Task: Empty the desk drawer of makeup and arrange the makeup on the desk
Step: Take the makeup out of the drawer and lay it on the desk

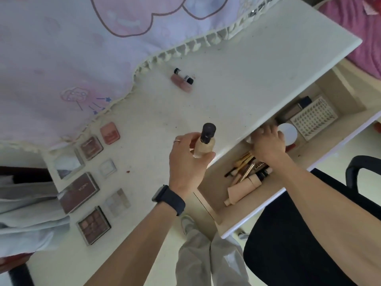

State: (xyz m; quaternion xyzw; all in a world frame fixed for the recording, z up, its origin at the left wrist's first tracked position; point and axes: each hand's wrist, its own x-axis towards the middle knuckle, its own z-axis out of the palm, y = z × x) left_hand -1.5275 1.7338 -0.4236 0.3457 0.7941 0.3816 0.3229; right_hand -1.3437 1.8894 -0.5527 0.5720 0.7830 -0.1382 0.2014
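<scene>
Head view
Desk edge: front lip of the white desk top (247, 79) running diagonally from upper right to centre, overhanging the back of the open pale wooden drawer (216, 178).
Left hand (188, 159): over the desk just inside the lip, fingers and thumb curled round a beige foundation bottle with a black cap (206, 141), held upright; silver ring (177, 140) on one finger, black watch (169, 200) on the wrist.
Right hand (268, 141): down in the drawer right at the lip, fingers bent and partly tucked beneath it; grasp not readable.
Open room: bare desk top between the bottle and a pink tube (181, 83), and wide to the right of the tube; bare drawer floor at the near left end.
Drawer contents: heap of beige tubes and gold and black pencils (247, 176) just below the right wrist; round white compact (287, 131) beside the right hand; white lattice basket (314, 118) and a dark box (296, 108) further right.
Desk surface: black-and-white stick (184, 76) touching the pink tube; at the left, palettes in two rough columns: peach compact (109, 133), brown blush palette (91, 148), mirrored compact (69, 164), small clear case (107, 168), long maroon palette (79, 191), pale palette (117, 201), brown eyeshadow grid palette (93, 225).
Back of desk: pink-and-lilac printed cloth with a cream tassel fringe (72, 58) draped onto the top.
Room: black office chair (288, 244) against the drawer front; grey trousers (206, 254) below; magenta fabric (360, 27) at upper right.
</scene>
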